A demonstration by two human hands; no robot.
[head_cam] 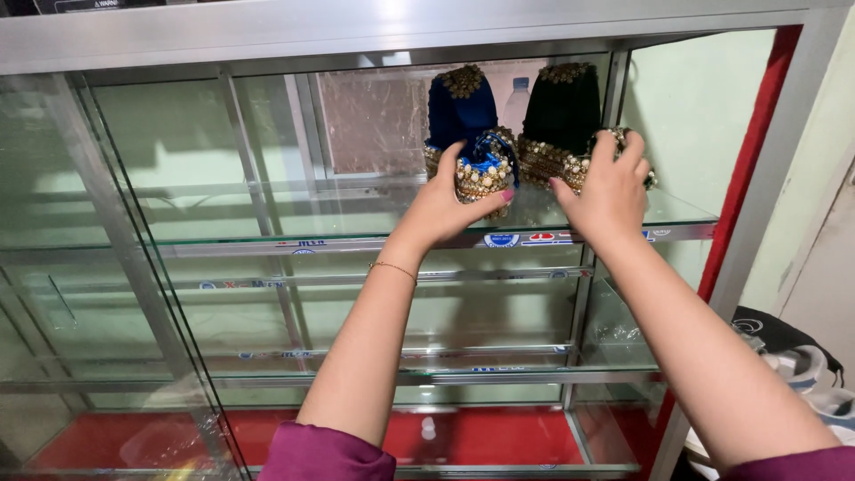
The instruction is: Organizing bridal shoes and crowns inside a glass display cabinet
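Purple sleeves (325,454) up front, my left hand (450,209) wrapped round blue beaded pouch (485,169), right hand (610,187) clamped on black pouch (561,116), both on top glass shelf (356,218).

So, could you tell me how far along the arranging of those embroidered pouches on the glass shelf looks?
Both pouches already stand on the top glass shelf. In hand: the left hand grips the blue pouch and the right hand the black pouch, both by their beaded bases. Left: letting go; the lower shelves hold no pouches.
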